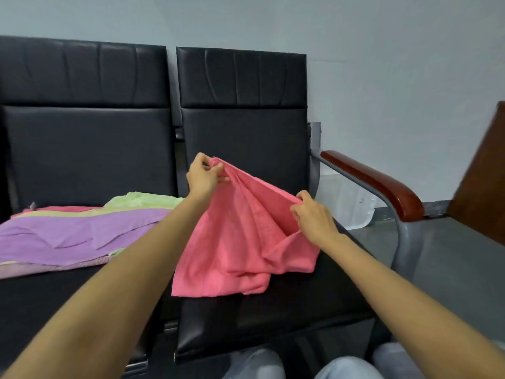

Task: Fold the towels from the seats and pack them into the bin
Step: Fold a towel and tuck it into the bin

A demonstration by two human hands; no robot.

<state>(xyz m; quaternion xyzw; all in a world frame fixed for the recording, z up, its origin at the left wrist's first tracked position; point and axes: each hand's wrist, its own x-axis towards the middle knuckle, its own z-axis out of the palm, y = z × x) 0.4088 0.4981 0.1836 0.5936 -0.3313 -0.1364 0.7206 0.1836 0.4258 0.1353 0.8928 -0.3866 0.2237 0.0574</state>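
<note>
We lift a pink towel [240,236] over the right seat [273,310].
L hand [203,177] pinches a bunched corner up high and R hand [314,217] pinches the top edge lower, both arms stretched fwd. The soft, creased cloth fans into pleats btwn them, its hem on the seat's black padded vinyl. A purple towel [82,228] and a green towel [142,201] lie flat on the left seat.

A pale grey wall [382,64] stands at the back. A dark brown wooden board [483,181] sits tilted at the right edge, over the grey floor [451,255].
</note>
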